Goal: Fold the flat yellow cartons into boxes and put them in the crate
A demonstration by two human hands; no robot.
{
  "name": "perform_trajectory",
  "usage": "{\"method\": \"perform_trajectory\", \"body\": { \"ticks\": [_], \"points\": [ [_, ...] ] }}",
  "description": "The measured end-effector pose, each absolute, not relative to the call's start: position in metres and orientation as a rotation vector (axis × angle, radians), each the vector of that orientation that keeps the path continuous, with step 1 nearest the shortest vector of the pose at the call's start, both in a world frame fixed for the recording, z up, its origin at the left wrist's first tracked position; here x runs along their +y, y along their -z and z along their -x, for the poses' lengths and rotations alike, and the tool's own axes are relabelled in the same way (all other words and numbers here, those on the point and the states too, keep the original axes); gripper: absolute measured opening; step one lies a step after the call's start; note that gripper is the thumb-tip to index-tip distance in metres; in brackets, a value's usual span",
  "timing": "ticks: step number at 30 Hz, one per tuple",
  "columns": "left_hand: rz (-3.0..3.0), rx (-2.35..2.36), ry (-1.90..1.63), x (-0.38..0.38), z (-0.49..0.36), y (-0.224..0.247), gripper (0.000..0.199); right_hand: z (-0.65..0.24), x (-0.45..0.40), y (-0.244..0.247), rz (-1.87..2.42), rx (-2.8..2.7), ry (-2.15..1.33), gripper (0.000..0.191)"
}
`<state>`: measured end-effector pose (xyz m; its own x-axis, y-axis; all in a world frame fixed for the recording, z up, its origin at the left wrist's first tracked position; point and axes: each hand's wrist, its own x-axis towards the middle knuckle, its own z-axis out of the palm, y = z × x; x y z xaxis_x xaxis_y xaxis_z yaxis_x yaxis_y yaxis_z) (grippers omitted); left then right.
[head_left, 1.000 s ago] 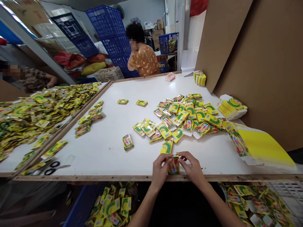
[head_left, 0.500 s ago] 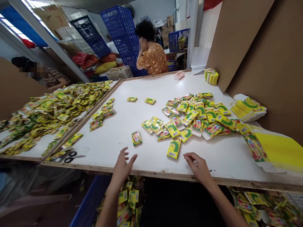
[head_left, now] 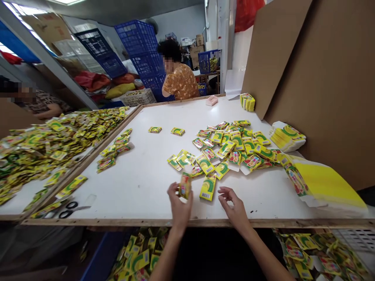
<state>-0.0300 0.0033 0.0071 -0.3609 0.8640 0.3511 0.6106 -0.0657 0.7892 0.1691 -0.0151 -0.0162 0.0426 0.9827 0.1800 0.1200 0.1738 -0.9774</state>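
A small yellow-green printed box (head_left: 184, 185), slightly blurred, is gripped between the thumb and fingers of my left hand (head_left: 180, 203), raised a little off the white table. My right hand (head_left: 233, 207) hovers low with fingers curled but apart, and nothing shows in it. Just left of its fingertips lies a yellow box (head_left: 208, 188) with a green swirl and a barcode. Beyond both hands spreads a loose heap of similar boxes (head_left: 228, 148), some with white flaps sticking out.
Scissors (head_left: 68, 210) lie at the front left. A wooden strip (head_left: 102, 156) divides the white table (head_left: 140, 164) from a large pile of packets (head_left: 58, 144). Stacked flat cartons (head_left: 325, 179) rest at right. Filled bins stand below the edge. Two people sit beyond.
My left hand has picked up the small box that lay alone on the table and brought it rightward. My right hand stays near the barcode box. The camera view has turned slightly right.
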Motion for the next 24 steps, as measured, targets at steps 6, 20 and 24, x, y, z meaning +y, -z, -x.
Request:
{"method": "perform_trajectory", "body": {
  "ticks": [6,20,24],
  "points": [
    [-1.722,1.535,-1.248,-0.035,-0.046,0.012,0.066,-0.166,-0.013,0.013,1.146,-1.157,-1.030,0.046],
    [-1.556,1.097,-0.993,-0.004,-0.035,-0.002,0.023,-0.208,-0.003,0.017,1.112,-1.525,-1.045,0.025],
    [-1.518,1.062,-1.130,-0.003,-0.042,-0.002,0.023,-0.205,0.005,0.016,1.108,-1.478,-0.905,0.024]
  ]
}}
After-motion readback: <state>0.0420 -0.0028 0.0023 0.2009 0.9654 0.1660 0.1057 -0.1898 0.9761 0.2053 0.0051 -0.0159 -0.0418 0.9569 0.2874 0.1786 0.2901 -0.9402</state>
